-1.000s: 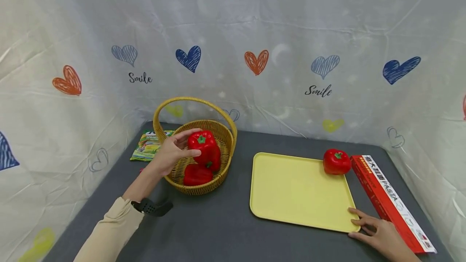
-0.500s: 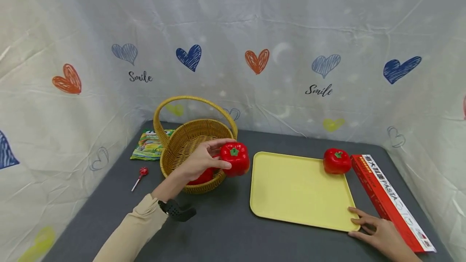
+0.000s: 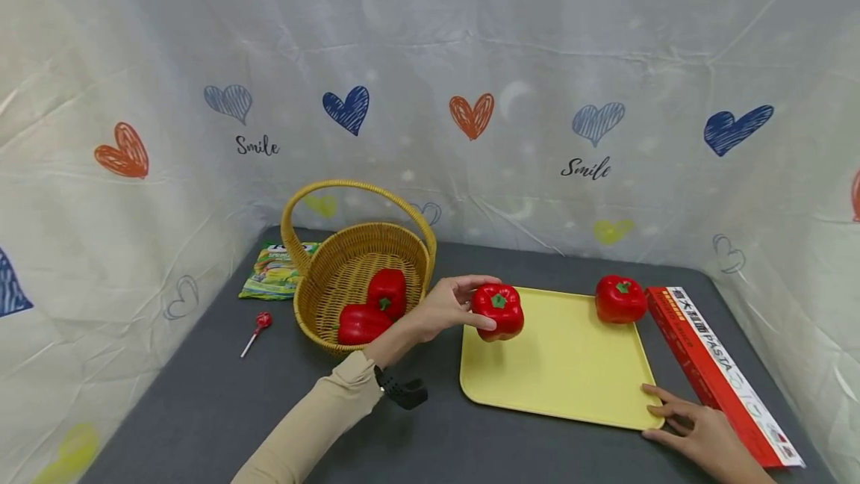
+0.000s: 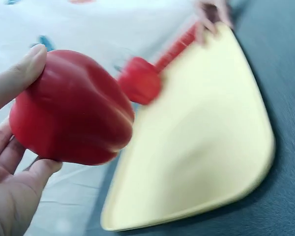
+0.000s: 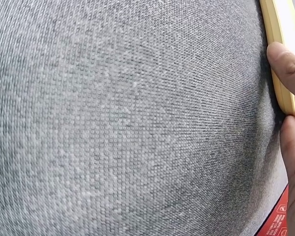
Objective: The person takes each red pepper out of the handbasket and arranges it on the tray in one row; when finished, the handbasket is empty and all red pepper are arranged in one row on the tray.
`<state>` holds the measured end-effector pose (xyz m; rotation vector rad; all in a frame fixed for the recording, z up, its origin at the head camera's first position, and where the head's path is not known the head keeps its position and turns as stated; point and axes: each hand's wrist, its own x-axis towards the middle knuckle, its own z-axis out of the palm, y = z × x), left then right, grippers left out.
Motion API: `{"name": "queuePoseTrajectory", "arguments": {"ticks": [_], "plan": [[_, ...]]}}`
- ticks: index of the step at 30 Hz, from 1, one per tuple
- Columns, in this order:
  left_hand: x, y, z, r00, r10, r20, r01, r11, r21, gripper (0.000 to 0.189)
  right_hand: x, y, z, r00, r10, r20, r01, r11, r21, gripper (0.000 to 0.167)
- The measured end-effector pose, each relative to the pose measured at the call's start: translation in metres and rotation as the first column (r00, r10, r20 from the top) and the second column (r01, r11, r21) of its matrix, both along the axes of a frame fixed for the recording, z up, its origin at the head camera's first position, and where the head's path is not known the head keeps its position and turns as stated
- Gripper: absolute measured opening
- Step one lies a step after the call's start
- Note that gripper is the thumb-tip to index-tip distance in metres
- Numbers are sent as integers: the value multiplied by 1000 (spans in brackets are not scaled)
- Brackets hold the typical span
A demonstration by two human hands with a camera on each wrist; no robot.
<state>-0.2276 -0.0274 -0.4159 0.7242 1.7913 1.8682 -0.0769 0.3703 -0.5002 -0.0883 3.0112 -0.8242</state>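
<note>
My left hand (image 3: 442, 309) grips a red bell pepper (image 3: 505, 314) with a green stem, thumb on one side and fingers on the other. In the head view the pepper overlaps the left part of a yellow tray (image 3: 561, 372); the left wrist view shows it held up above the tray. My right hand (image 3: 704, 433) holds the tray's near right corner, thumb at the front edge and fingers at the side rim. Another red bell pepper (image 3: 619, 299) sits at the tray's far right corner. Two more, one upright pepper (image 3: 387, 290) and one lying pepper (image 3: 363, 324), are in the basket.
The wicker basket (image 3: 311, 305) with a tall handle stands at the left. Behind it lies a green and yellow snack packet (image 3: 272, 272), and a red lollipop (image 3: 263, 320) lies nearer. A red pasta box (image 3: 722, 376) runs along the tray's right. A heart-print curtain (image 3: 416, 43) encloses the table.
My left hand has lifted the bell pepper out of the basket and carried it right, to over the tray's left side. The lollipop and basket peppers have come into view. My right hand stays put.
</note>
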Motion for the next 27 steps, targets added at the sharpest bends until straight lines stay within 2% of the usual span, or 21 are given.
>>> {"name": "queuePoseTrajectory", "arguments": {"ticks": [4, 9, 14, 18, 22, 27], "plan": [[-8, 23, -16, 1000, 17, 6, -17, 998, -53, 56, 1, 1, 0, 1000, -2, -7, 2, 1000, -21, 51], [-29, 42, -28, 1000, -10, -8, 10, 1000, -7, 56, 2, 1, 1, 1000, -10, -25, 9, 1000, -25, 49], [-53, 51, -35, 997, -63, -51, 63, 998, -12, 57, 3, 0, 1, 999, -20, -28, 19, 999, -32, 48], [-69, 56, -40, 996, -75, -37, 74, 997, -30, 58, 3, -1, 1, 999, -8, -32, 7, 999, -47, 47], [-79, 62, -42, 997, -69, -30, 68, 997, -44, 57, 2, 0, 1, 1000, 2, -27, -3, 999, -52, 49], [-87, 72, -46, 998, -62, -27, 60, 996, -60, 56, 1, -1, 0, 1000, -13, -14, 13, 1000, 0, 51]]}}
